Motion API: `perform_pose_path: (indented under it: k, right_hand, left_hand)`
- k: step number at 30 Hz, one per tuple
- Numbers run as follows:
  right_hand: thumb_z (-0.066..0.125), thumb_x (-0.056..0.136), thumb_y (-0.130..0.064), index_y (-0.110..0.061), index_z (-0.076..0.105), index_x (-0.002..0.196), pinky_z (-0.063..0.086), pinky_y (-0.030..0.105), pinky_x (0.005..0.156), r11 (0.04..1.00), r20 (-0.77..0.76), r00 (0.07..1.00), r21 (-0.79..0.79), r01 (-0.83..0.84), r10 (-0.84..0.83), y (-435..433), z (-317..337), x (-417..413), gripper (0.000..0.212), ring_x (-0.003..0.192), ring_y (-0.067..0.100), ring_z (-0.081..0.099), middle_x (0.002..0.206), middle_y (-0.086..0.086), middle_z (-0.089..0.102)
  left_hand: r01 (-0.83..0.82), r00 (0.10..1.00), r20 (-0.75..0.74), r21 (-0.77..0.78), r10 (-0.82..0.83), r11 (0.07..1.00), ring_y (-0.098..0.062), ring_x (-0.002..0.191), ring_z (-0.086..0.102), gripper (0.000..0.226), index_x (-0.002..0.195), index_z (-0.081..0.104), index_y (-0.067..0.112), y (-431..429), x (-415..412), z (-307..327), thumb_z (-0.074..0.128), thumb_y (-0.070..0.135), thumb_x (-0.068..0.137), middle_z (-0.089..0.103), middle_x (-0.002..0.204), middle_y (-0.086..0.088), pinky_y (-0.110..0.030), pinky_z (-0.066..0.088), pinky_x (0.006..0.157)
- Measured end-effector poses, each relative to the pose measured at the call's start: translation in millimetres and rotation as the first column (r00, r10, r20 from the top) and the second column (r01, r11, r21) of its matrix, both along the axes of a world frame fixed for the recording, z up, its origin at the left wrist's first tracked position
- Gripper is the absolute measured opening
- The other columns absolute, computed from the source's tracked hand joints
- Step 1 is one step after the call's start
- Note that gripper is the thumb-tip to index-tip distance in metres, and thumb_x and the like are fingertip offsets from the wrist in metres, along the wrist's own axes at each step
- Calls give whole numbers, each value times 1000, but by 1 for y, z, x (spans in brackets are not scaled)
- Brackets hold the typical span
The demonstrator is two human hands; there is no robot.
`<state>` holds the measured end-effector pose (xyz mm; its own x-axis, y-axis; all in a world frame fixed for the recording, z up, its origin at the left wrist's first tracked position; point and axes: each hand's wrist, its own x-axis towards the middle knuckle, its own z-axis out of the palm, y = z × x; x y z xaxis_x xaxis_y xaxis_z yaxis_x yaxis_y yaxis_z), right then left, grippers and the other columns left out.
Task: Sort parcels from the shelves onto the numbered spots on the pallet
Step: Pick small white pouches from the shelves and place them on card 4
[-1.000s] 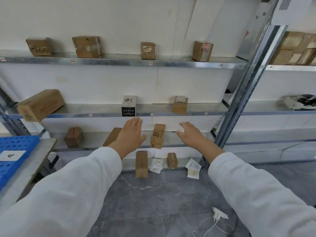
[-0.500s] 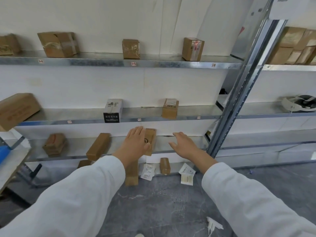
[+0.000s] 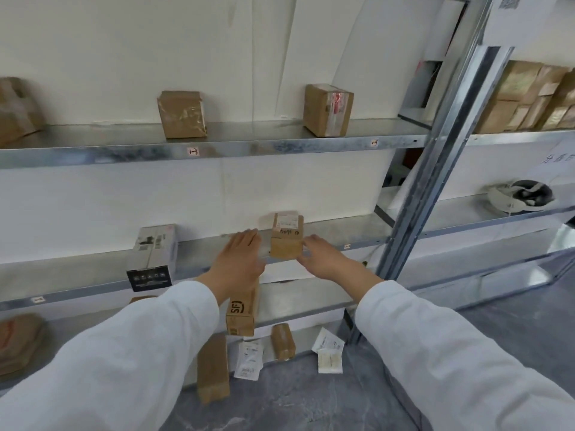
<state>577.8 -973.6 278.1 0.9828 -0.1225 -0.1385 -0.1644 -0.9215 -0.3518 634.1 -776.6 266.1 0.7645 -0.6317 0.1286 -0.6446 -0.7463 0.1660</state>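
A small brown parcel (image 3: 286, 239) with a white label on top stands on the middle metal shelf (image 3: 339, 230). My left hand (image 3: 238, 259) reaches to its left side with straight fingers, a small gap still showing. My right hand (image 3: 320, 256) is at the parcel's right side, fingertips at its lower edge; whether they touch it I cannot tell. Neither hand holds the parcel. The pallet is out of view.
A white and black box (image 3: 152, 258) stands left on the same shelf. Two brown parcels (image 3: 182, 115) (image 3: 328, 110) sit on the top shelf. An SF box (image 3: 242, 309) is on the lower shelf. Parcels and paper slips (image 3: 328, 353) lie on the floor. A steel upright (image 3: 435, 157) rises at right.
I have moved closer and to the right. Both hands have risen from the lower shelf to the middle shelf and now flank the small labelled parcel.
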Motion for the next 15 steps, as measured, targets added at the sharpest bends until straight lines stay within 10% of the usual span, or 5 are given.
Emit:
perform_pose_path:
  k: [15]
  right_hand:
    - [46,97,-41,-16,35,144,33,37,111,990,-230,971,137,-25,56,-40,-90,64,54,134,21,41,150,1,37]
  left_hand:
    - [-59,978,-200,21,62,998,-28,136,33,55,141,32,6,-38,48,-81,51,26,94,36,146,-10,-36,27,114]
